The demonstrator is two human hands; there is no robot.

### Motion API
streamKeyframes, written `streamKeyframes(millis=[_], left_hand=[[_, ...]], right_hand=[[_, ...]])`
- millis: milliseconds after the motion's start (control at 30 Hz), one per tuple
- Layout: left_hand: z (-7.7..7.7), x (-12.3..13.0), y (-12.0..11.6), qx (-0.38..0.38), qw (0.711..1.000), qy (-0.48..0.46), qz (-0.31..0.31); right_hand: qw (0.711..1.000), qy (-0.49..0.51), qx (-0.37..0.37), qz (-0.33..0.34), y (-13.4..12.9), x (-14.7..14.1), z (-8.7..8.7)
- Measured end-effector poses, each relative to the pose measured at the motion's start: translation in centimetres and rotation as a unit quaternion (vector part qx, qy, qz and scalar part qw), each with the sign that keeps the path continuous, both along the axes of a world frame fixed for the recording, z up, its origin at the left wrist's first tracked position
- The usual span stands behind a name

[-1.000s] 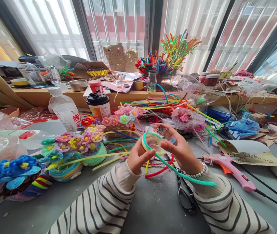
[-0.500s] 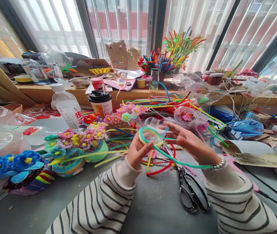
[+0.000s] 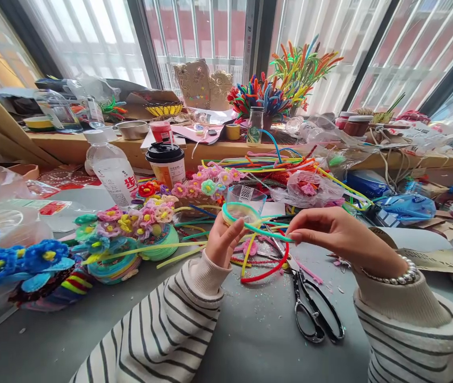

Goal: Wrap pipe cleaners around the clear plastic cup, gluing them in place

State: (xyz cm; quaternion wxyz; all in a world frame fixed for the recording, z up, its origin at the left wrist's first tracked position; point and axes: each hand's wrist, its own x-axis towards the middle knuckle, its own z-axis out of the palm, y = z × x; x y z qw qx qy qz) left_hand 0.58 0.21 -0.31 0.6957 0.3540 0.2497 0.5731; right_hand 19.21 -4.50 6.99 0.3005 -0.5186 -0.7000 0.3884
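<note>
My left hand [image 3: 224, 238] is closed around a clear plastic cup [image 3: 246, 193] that has a barcode label on its far part. Yellow and teal fuzzy stems ring the near end of this cup. From that ring a teal pipe cleaner [image 3: 266, 232] stretches to the right. Its free part is pinched between the thumb and fingers of my right hand [image 3: 324, 231], which wears a beaded bracelet. Below the hands lie black-handled scissors [image 3: 316, 308], their blades partly hidden by a red pipe cleaner [image 3: 266, 276].
Pipe-cleaner flower pots [image 3: 157, 242] and blue fuzzy flowers [image 3: 19, 263] crowd the left. Behind them stand a plastic bottle [image 3: 110, 170] and a lidded paper cup [image 3: 166, 162]. Loose pipe cleaners [image 3: 258, 164] pile up at the back. Brown paper [image 3: 421, 255] lies at right.
My right hand has moved right and down, and its spread fingers have closed on the teal pipe cleaner, pulling it straighter. My left hand has shifted slightly left and up with the cup.
</note>
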Motion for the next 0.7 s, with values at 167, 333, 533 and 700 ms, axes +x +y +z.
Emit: streamKeyframes(millis=[167,333,533,700], left_hand=[[-0.1,-0.3,0.4,-0.009,1.000,-0.007,-0.006],[0.2,-0.6,0.6,-0.018,1.000,-0.006,-0.008],[0.7,-1.1,1.2,-0.017,0.999,-0.016,0.026],[0.3,-1.3,1.7,-0.013,0.999,0.004,0.044]], right_hand=[[1.000,0.020,-0.004,0.013,0.7,-0.5,-1.0],[0.998,0.031,-0.002,0.050,0.9,-0.9,-1.2],[0.995,-0.037,0.093,0.008,0.1,-2.6,-2.5],[0.991,-0.058,0.109,-0.054,-3.3,-1.4,-5.1]])
